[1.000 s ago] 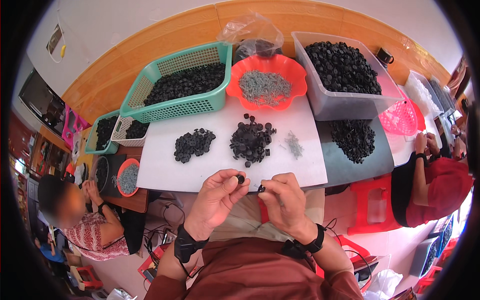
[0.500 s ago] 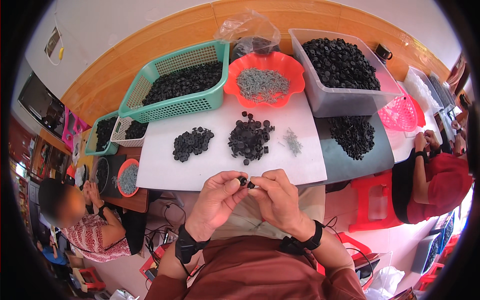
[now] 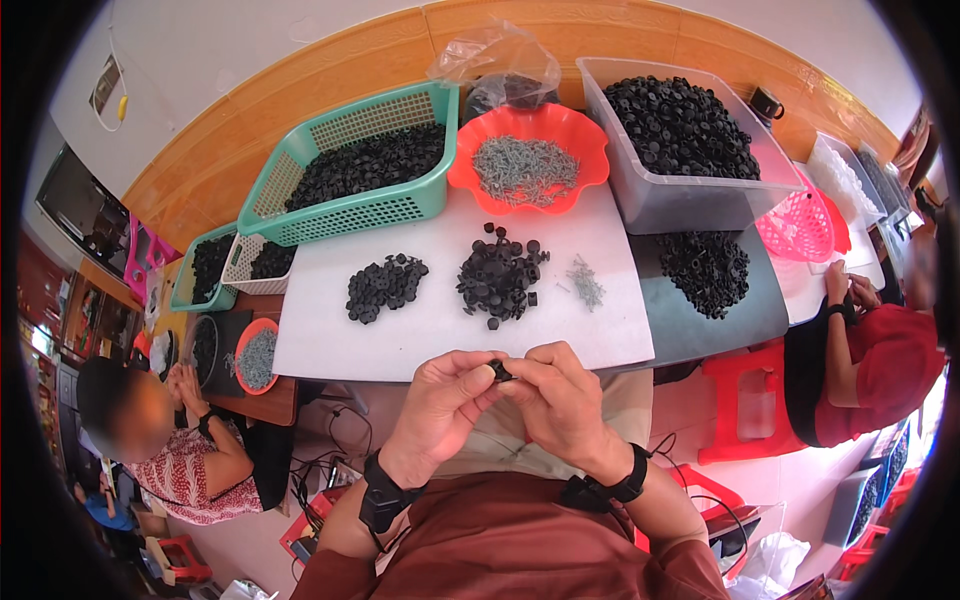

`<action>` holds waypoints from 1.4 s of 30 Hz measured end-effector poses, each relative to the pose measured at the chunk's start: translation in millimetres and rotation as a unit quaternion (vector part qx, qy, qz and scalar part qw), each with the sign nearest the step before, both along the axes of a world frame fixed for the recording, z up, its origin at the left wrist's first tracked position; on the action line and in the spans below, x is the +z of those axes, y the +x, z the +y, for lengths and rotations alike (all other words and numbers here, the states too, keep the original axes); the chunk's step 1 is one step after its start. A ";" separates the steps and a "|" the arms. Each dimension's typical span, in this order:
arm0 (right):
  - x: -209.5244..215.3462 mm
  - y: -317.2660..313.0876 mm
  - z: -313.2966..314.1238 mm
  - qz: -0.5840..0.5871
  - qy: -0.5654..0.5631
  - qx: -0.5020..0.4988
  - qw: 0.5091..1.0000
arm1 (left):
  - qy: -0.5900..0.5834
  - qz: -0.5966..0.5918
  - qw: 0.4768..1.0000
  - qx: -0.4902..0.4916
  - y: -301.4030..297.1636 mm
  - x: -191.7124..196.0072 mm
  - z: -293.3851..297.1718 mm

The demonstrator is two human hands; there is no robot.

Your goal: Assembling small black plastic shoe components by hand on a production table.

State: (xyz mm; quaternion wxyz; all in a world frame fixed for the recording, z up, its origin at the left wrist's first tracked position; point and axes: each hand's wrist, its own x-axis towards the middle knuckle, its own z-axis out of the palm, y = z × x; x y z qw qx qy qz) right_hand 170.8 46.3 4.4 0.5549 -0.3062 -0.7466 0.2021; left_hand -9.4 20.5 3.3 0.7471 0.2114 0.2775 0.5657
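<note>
At the near edge of the bench [image 3: 330, 345], our two hands meet above our lap. Our left hand [image 3: 447, 405] pinches a small black part [image 3: 499, 371] between thumb and fingers, and our right hand [image 3: 562, 400] closes on that same part from its three o'clock side, so both grips are narrow. Our fingers cover much of it, and we cannot tell whether it is one piece or several.

Taking the clock from our hands, we have a black pile [image 3: 498, 280] at twelve on the white top, a few loose pieces just beside it. At ten lies a smaller pile of discs [image 3: 387, 287]; at one, a little heap of screws [image 3: 585, 284]. Farther off, at eleven, stands a green basket [image 3: 350, 213] of black pieces; at twelve, a red bowl [image 3: 592, 155] of screws, with a clear bag [image 3: 495, 60] behind it; at one, a clear tub [image 3: 660, 200] heaped with black pieces. At two, another black heap [image 3: 703, 272] rests on a dark board [image 3: 740, 325].

Between eight and nine we see a co-worker [image 3: 215, 465], hands together; at three, beside a red stool [image 3: 735, 400], sits another person [image 3: 875, 370] in a red top
</note>
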 end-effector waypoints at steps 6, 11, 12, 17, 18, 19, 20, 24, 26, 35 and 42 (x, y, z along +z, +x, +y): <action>0.6 3.2 -1.9 0.045 -0.028 0.021 0.998 | 0.001 0.007 1.000 0.005 4.9 3.0 -3.3; -1.1 5.6 0.0 0.055 0.002 0.010 0.998 | 0.001 0.005 1.000 0.003 9.1 6.7 -5.4; -1.2 5.9 -0.1 0.055 0.010 0.008 0.998 | 0.001 0.004 1.000 0.004 9.9 7.2 -5.6; -5.2 7.6 -0.3 0.041 0.046 -0.008 0.998 | -0.004 0.003 1.000 0.008 14.0 6.9 -6.8; -6.3 7.8 -0.7 0.036 0.055 -0.011 0.998 | 0.001 0.002 1.000 0.009 14.8 7.1 -6.9; -7.3 8.0 -1.1 0.030 0.064 -0.014 0.997 | 0.006 0.000 1.000 0.010 15.5 7.2 -7.0; -8.9 7.9 -1.3 0.030 0.064 -0.014 0.997 | 0.006 -0.001 1.000 0.010 15.9 6.4 -7.3; -11.7 8.0 -2.6 0.018 0.076 -0.025 0.997 | 0.007 -0.007 1.000 0.012 18.2 3.7 -8.2; -12.1 8.2 -2.9 0.016 0.078 -0.028 0.996 | 0.008 -0.008 1.000 0.014 18.8 3.2 -8.5; -14.7 8.3 -2.4 0.005 0.100 -0.028 0.995 | 0.026 0.027 0.999 0.027 20.7 5.0 -10.2; -16.3 10.5 -1.2 0.009 0.095 -0.028 0.995 | 0.049 0.054 0.997 0.027 21.5 4.6 -10.3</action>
